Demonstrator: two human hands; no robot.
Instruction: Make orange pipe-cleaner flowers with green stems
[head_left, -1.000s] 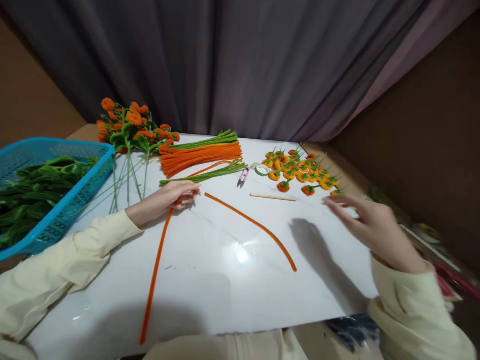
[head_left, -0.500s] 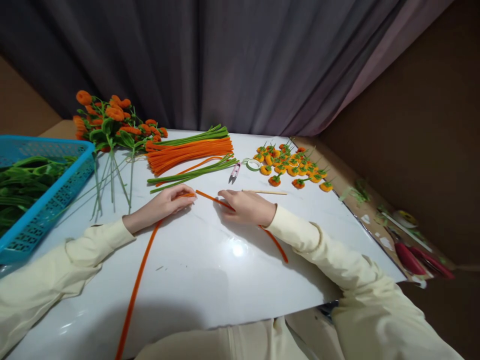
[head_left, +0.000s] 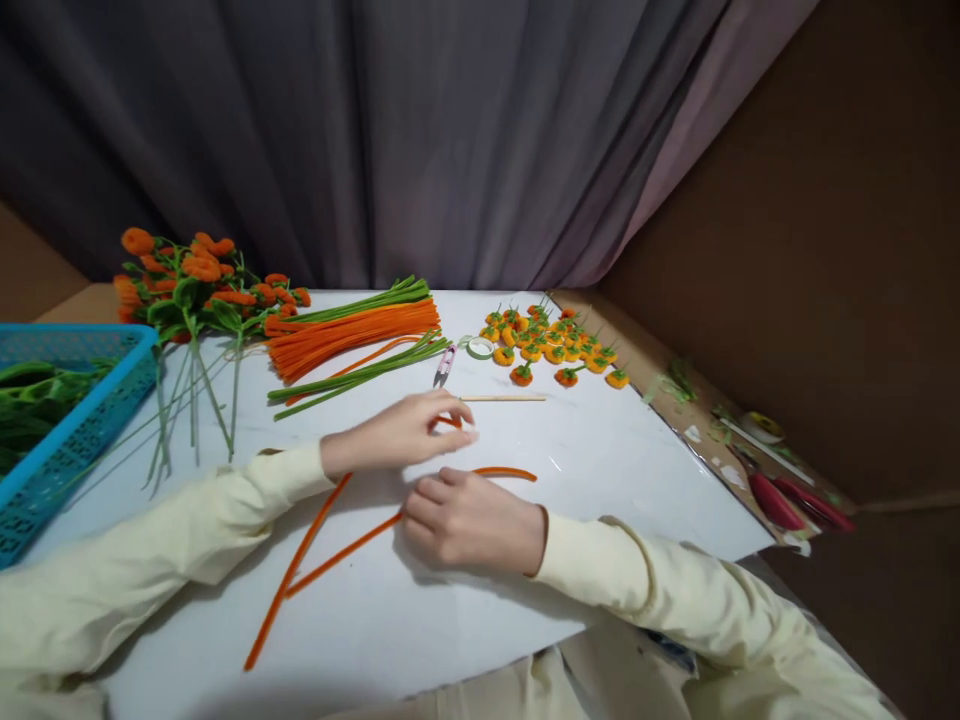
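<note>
Over the middle of the white table [head_left: 645, 480], my left hand [head_left: 397, 432] is pinched round an orange pipe cleaner [head_left: 306, 560]. That strip slants down toward the table's near edge, and a short bit of it shows between thumb and fingers. Just below and to the right, my right hand [head_left: 472, 520] is closed on a second orange pipe cleaner [head_left: 345, 553]. One end of this one points left and meets the first strip; the other curves out beyond the knuckles to the right. The fingers of my right hand are partly hidden under it.
Behind lie bundled orange pipe cleaners [head_left: 352, 343], green ones [head_left: 352, 378], small snips [head_left: 445, 366], a tape roll [head_left: 480, 347], a thin stick [head_left: 502, 399] and several small flower heads [head_left: 555, 345]. Orange flowers [head_left: 202, 265] and a blue basket [head_left: 82, 455] stand left; red-handled pliers [head_left: 776, 503] lie right.
My left hand has moved right, drawing its pipe cleaner along. The right hand has come down toward me, and its strip now reaches out to the left. The view has shifted slightly.
</note>
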